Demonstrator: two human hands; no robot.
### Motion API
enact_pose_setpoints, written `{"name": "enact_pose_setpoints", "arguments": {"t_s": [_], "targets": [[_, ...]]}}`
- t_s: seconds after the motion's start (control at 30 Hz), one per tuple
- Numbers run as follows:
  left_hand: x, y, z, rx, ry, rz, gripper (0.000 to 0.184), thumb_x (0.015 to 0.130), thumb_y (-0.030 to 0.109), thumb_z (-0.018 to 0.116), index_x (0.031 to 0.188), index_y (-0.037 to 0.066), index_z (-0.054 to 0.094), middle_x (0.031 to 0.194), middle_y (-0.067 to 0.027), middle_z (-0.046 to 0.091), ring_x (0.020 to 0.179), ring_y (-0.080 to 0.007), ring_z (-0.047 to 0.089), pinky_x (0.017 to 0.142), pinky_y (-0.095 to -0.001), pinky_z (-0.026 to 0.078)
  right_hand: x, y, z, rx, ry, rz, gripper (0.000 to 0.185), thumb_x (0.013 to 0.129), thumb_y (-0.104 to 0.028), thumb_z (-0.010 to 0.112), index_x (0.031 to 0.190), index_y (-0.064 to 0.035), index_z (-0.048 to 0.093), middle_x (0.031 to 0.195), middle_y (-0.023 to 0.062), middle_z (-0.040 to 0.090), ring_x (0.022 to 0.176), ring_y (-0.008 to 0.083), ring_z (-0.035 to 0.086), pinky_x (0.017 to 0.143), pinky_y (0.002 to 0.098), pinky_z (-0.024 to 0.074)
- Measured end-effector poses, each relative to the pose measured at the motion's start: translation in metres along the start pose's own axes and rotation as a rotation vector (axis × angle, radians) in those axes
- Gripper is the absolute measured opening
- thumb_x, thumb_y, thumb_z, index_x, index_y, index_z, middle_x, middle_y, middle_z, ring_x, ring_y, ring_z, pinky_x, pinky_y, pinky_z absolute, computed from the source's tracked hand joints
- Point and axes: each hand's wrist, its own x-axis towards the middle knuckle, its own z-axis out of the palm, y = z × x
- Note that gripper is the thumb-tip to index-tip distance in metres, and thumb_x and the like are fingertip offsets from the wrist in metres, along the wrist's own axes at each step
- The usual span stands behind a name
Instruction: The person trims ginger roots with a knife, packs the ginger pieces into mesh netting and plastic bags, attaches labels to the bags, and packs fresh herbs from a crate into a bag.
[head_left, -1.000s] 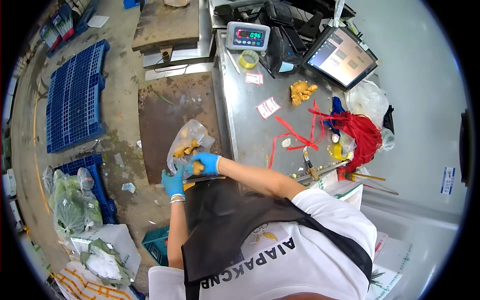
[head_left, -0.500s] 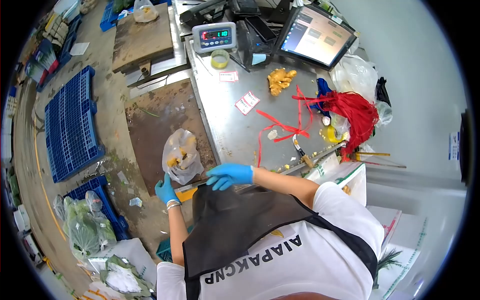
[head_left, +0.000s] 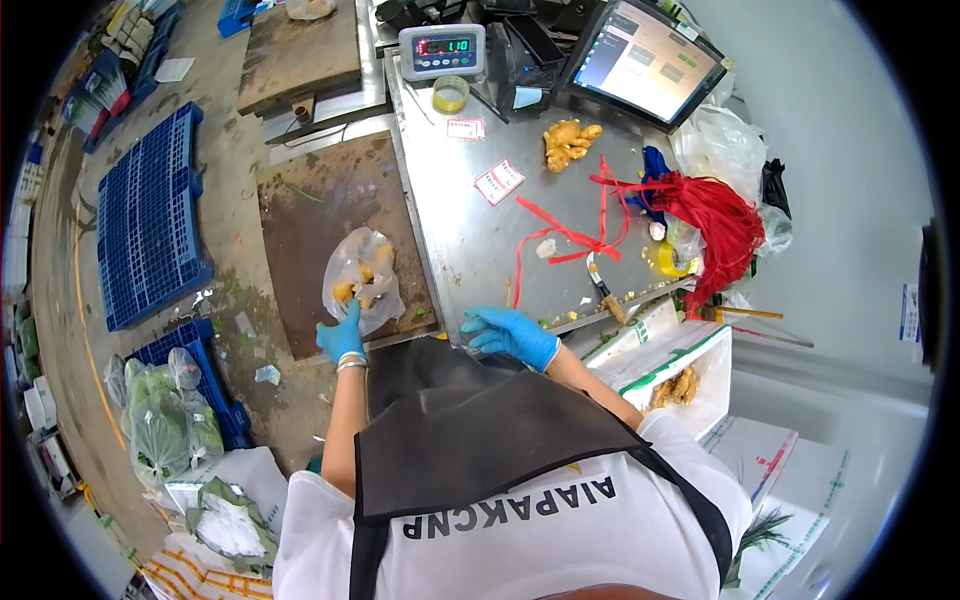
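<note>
A clear plastic bag [head_left: 378,312] with pieces of ginger [head_left: 347,290] inside sits on the brown scale platform [head_left: 300,240]. My left hand [head_left: 341,335], in a blue glove, is at the bag's near left edge, fingers apart; one finger appears to touch the plastic. My right hand [head_left: 510,336], also gloved in blue, hovers by the near edge of the metal table [head_left: 450,220], fingers spread and holding nothing. Farther right on that table lie a knife [head_left: 604,290], red ribbon strips [head_left: 565,236] and a loose piece of ginger [head_left: 570,144].
The scale display [head_left: 443,51] reads 1.10, with a tape roll [head_left: 450,95] before it. A monitor [head_left: 645,62] stands at the back right, above a red ribbon bundle [head_left: 712,225]. More ginger lies in a white foam box [head_left: 705,385]. Blue pallets [head_left: 150,215] rest on the left floor.
My right hand has moved right, away from the bag, toward the table edge. My left hand has come up against the bag. The view has shifted, showing more of the foam box.
</note>
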Motion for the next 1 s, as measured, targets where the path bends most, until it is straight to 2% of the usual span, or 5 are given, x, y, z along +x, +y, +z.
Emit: {"name": "enact_pose_setpoints", "arguments": {"t_s": [0.27,0.63,0.73,0.87,1.0], "targets": [[0.066,-0.021,0.048,-1.129,-0.482,-0.031,0.028,0.09,0.024,0.056,0.098,0.001,0.07,0.089,-0.0135,0.069,0.08,-0.0229,0.065,0.072,-0.035,0.053,-0.009,-0.02,-0.014,-0.2,0.024,-0.082,0.045,0.096,-0.035,0.051,0.13,-0.0054,0.054,0.114,0.0093,0.065,0.092,0.0152,0.065,0.078,0.0278,0.0523],[-0.136,0.177,-0.18,-0.783,-1.012,0.433,0.037,0.091,0.012,0.052,0.124,-0.006,0.054,0.096,-0.0117,0.067,0.09,-0.0185,0.064,0.086,-0.03,0.049,0.064,-0.082,0.064,-1.184,0.539,-1.126,0.125,0.058,-0.053,0.085,0.146,0.007,0.019,0.145,0.0297,0.031,0.134,0.0433,0.033,0.111,0.0445,0.0296],[-0.152,0.179,-0.208,-0.825,-1.029,0.535,0.051,0.085,0.01,0.052,0.129,-0.014,0.044,0.102,-0.0157,0.064,0.093,-0.0241,0.063,0.094,-0.0351,0.046,0.089,-0.112,0.033,-1.104,0.739,-0.993,0.105,0.066,-0.047,0.08,0.143,0.0041,0.031,0.133,0.0259,0.049,0.119,0.0384,0.052,0.099,0.0421,0.0438],[-0.144,0.169,-0.213,-1.179,-1.09,0.406,0.08,0.073,0.009,0.06,0.142,-0.011,0.026,0.13,-0.0221,0.052,0.12,-0.0322,0.053,0.105,-0.0427,0.04,0.01,-0.152,-0.042,-0.846,0.291,-0.382,0.042,0.079,-0.032,0.071,0.106,-0.0006,0.065,0.089,0.0099,0.068,0.081,0.0188,0.065,0.079,0.0309,0.0494],[-0.172,0.175,-0.174,-1.005,-1.133,0.311,0.068,0.08,0.003,0.06,0.143,-0.004,0.034,0.135,-0.0199,0.05,0.123,-0.0275,0.051,0.104,-0.0375,0.042,-0.082,-0.139,-0.045,-0.456,-0.059,-0.247,0.031,0.087,-0.024,0.062,0.109,-0.0018,0.065,0.101,0.0083,0.067,0.089,0.0133,0.062,0.084,0.0272,0.047]]}}
